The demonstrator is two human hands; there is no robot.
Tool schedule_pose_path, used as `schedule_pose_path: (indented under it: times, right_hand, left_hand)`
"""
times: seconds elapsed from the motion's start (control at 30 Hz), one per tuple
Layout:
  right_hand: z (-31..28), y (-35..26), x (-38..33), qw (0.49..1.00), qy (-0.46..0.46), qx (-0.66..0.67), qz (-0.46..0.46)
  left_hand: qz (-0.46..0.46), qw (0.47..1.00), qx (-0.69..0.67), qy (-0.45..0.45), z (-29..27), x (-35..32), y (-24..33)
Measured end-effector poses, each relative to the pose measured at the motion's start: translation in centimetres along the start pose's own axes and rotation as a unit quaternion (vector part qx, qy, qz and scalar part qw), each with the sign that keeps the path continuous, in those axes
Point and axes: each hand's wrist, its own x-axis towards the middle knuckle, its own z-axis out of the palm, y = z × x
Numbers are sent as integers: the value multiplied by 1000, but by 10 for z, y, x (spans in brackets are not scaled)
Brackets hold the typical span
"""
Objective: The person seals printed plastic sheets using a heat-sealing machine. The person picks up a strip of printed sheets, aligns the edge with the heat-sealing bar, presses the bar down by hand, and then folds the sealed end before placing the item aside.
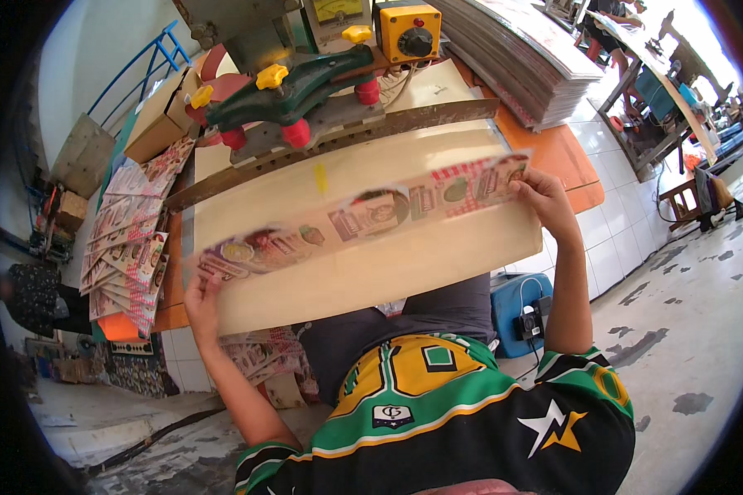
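A long printed strip of thin plastic film [370, 216] with food pictures is stretched between my two hands, slanting up to the right over a cream sheet [380, 285]. My left hand [201, 307] pinches its lower left end near the sheet's left edge. At the upper right end, my right hand [546, 205] grips the film between thumb and fingers. Just beyond the film, a long metal bar [437, 117] crosses the worktop under a heavy press with a dark green casting [305, 92], yellow knobs and red collars.
Printed plastic pouches [128, 239] lie piled at the left, beside a cardboard box [161, 120]. An orange control box [407, 33] sits on the machine. A thick stack of sheets [524, 62] stands at the back right. A blue container [520, 309] is on the floor.
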Motion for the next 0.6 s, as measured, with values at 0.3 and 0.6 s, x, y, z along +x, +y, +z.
schedule_pose_path:
  times: [0.3, 0.6]
  right_hand:
    - [28, -13, 13, 987, 48, -149, 40]
    - [59, 7, 67, 925, 121, -357, -35]
  left_hand:
    - [-60, 993, 102, 6, 17, 28, 19]
    - [79, 963, 258, 28, 23, 84, -9]
